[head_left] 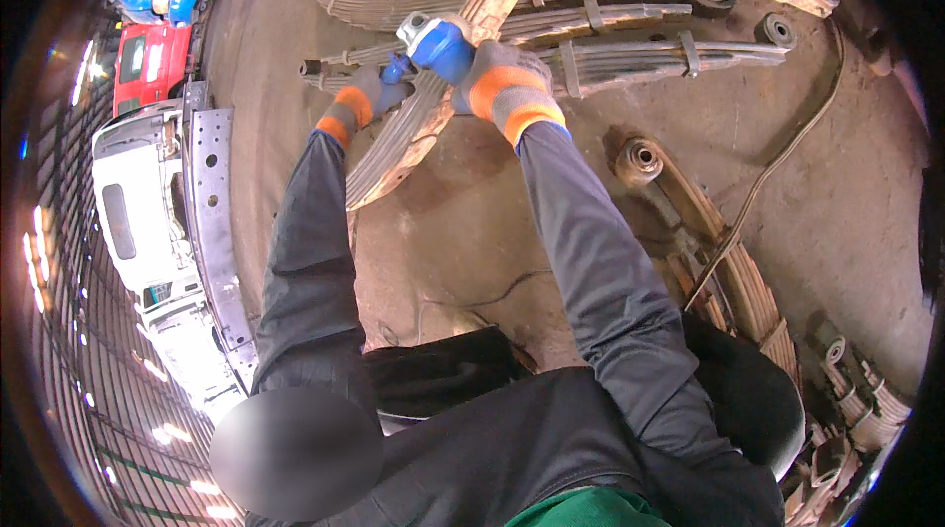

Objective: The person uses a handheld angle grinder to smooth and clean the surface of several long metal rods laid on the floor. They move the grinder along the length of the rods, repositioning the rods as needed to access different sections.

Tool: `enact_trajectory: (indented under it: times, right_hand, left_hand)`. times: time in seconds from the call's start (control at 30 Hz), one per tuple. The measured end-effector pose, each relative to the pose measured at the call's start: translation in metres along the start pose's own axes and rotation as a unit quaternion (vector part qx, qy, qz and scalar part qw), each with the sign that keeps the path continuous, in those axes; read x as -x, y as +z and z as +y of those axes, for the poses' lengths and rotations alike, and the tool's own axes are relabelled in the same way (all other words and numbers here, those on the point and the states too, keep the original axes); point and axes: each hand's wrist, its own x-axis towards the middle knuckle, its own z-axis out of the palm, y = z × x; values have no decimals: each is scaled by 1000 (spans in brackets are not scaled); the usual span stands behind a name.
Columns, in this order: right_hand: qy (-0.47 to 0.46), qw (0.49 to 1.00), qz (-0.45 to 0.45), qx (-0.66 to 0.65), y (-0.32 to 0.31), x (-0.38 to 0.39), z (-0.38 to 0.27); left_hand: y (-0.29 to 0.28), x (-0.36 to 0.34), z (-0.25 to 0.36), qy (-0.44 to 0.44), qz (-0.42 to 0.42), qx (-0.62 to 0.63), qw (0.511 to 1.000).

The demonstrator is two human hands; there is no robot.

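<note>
The diagonal leaf spring (409, 138), which seems to lie across other leaf springs (630, 62), should be checked for rocking before any force goes into it. The blue power tool (448, 53) probably wants light, even pressure and a steady angle along the steel, with cuffs and fingers clear of its head. The spring slants beneath both gloved hands, from lower left to upper right, and the tool sits over it, between them. The right hand (505, 84) wraps the tool's body; the left hand (364, 99) seems closed around its small blue side handle (397, 67). Whether tool and steel touch is hidden.
</note>
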Motion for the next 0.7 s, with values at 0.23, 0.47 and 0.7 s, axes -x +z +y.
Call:
enact_trajectory:
  times: [0.23,0.47,0.7]
  right_hand:
    - [-17,1000,5,-13,21,-1,-5]
    - [-15,999,-47,-5,4,-13,-8]
    - [-12,997,-72,-27,8,-26,-10]
  left_hand:
    - [14,13,-19,-41,-6,57,998]
    - [-1,1,-13,-82,-45,72,993]
    - [-17,17,17,-132,-112,131,976]
